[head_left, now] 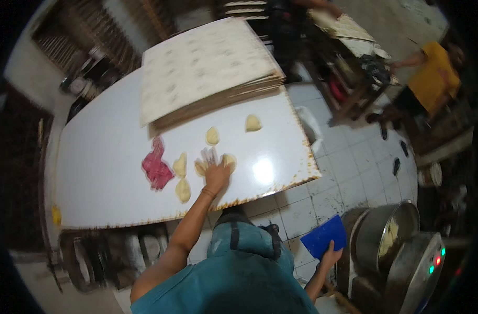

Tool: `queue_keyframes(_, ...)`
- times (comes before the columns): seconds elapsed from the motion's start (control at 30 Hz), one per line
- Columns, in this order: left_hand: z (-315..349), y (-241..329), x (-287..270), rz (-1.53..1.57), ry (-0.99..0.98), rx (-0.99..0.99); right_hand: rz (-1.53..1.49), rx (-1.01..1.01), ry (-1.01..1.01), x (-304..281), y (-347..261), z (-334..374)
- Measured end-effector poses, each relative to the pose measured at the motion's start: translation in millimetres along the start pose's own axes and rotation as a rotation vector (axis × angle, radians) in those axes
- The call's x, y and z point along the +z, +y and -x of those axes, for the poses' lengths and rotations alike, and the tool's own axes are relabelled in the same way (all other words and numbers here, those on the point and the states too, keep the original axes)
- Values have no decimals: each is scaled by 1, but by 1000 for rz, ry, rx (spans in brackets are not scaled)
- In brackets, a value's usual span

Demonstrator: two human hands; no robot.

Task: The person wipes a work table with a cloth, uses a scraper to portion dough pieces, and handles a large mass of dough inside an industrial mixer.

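My left hand reaches over the white table, palm down, with its fingers spread and slightly blurred. Right beside its fingers lie pale dough pieces, one at the thumb side and another at the little-finger side; whether it presses on either is hard to see. Two more dough pieces sit to its left, and others lie beyond it. Low at the right, away from the table, my right hand is closed round the edge of a flat blue dough scraper.
A crumpled pink-red mass rests on the white table. A stack of large pale sheets covers its far part. At my right stands a mixer with a steel bowl holding dough. A person in yellow is at the far right.
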State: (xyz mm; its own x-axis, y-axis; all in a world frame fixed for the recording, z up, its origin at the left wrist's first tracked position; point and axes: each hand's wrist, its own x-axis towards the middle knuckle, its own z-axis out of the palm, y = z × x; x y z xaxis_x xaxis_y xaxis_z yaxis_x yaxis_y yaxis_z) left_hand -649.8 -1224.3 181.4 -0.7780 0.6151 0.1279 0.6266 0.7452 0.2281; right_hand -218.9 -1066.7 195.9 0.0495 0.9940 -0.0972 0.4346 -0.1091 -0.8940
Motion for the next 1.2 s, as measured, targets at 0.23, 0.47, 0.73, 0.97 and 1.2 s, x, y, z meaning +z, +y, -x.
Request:
queue_keyframes(0.23,9,105,-39,99,-94,364,-23,-26,-71,-26,23,-23)
queue_keyframes(0.47,29,0,14,303,129,-459,-33,-82,-102,-9,-5,-48)
queue_keyframes(0.73,-4,-114,-20,233,156,-446,-85,-64,-111,52,-55,-9)
queue_keyframes(0.97,-42,-101,-97,1173,318,-263,15,-166,-98,126,-121,26)
queue_keyframes(1.2,120,-152,-45,617,-165,-299,-106,-113,-83,140,-153,46)
